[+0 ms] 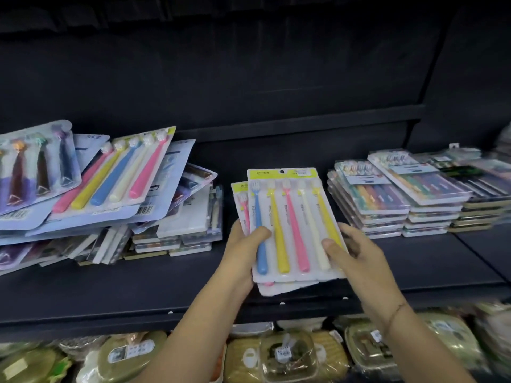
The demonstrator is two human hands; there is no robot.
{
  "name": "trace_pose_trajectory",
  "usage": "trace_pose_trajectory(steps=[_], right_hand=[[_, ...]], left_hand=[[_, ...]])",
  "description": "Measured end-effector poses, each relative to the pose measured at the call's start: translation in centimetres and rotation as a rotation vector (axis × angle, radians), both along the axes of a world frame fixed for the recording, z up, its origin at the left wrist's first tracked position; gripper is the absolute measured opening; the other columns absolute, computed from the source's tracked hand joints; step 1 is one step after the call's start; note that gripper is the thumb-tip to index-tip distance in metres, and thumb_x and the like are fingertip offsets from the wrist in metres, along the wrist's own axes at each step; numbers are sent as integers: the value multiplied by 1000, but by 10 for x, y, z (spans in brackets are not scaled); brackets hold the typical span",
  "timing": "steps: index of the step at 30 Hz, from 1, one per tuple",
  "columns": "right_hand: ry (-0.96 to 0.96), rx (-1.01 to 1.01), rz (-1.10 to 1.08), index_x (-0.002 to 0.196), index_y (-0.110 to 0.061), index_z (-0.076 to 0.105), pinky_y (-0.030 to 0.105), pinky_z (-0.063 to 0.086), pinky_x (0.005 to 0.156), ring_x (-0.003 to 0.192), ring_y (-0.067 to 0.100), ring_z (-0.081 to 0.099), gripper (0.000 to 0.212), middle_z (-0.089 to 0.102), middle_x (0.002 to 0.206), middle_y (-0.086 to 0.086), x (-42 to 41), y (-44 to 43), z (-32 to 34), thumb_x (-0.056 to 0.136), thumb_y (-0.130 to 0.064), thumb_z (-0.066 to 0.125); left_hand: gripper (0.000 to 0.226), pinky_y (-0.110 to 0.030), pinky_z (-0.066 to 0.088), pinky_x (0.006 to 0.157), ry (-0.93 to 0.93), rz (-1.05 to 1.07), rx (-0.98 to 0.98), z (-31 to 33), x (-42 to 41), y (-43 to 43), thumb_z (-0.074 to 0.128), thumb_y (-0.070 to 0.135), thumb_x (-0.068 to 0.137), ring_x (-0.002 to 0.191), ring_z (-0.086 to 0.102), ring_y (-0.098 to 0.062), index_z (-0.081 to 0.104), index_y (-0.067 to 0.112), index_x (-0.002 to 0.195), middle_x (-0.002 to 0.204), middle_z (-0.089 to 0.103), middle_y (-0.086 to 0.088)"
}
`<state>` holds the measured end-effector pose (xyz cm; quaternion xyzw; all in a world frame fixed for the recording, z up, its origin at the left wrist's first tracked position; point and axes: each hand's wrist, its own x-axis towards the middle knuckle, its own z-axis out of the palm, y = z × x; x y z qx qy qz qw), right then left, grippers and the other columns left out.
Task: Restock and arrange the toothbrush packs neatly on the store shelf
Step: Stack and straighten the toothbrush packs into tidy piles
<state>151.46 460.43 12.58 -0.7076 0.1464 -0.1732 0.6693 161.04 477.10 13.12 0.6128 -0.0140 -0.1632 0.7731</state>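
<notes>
Both hands hold a small stack of toothbrush packs (290,217) above the middle of the dark shelf (171,286). The top pack has a yellow-green header and blue, yellow, pink, cream and yellow brushes. My left hand (243,252) grips the stack's left edge, thumb across the blue brush. My right hand (356,258) grips the right edge, thumb on the front. At least one more pack shows behind and below the top one. A messy pile of toothbrush packs (110,189) lies on the left. Neat stacks of packs (401,197) stand on the right.
The shelf's back panel (249,78) is dark, with a shelf above it. Between the left pile and the right stacks there is bare shelf under my hands. Below the shelf edge (110,319) sit greenish packaged goods (290,355) in a row.
</notes>
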Motion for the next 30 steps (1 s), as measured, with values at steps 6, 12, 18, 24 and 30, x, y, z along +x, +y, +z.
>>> trace_pose_trajectory(steps=[6,12,18,24,30], right_hand=[[-5,-253,-235,111,-15,63,12,43,68,85,7,61,16,64,98,-5,68,-14,7,98,-15,54],[171,-271,-128,127,-12,56,21,37,80,102,20,56,28,61,118,3,87,-18,-15,101,-19,48],[180,-178,-48,146,-25,42,24,36,99,119,10,50,47,55,133,-10,83,-27,-20,100,-22,48],[175,-218,95,146,-30,40,24,36,102,121,9,49,46,53,133,-13,86,-36,-20,101,-20,45],[200,-226,119,138,-29,46,34,39,105,123,17,50,37,54,132,-4,97,-26,-21,101,-32,41]], left_hand=[[40,-42,55,93,-116,-26,94,3,59,-33,61,10,91,105,68,-21,54,15,130,120,68,-7],[83,-42,42,109,-32,-10,266,-22,73,-31,70,49,78,131,48,-18,34,22,148,152,34,6],[38,-21,49,90,-49,-104,109,-31,58,-30,50,45,99,109,63,0,46,39,136,125,63,16],[43,-41,51,99,72,-158,106,-9,78,-30,52,51,97,105,69,-18,63,20,124,111,73,-2],[113,-46,41,109,50,-15,90,-32,90,-8,65,89,52,127,54,-18,39,33,146,143,53,5]])
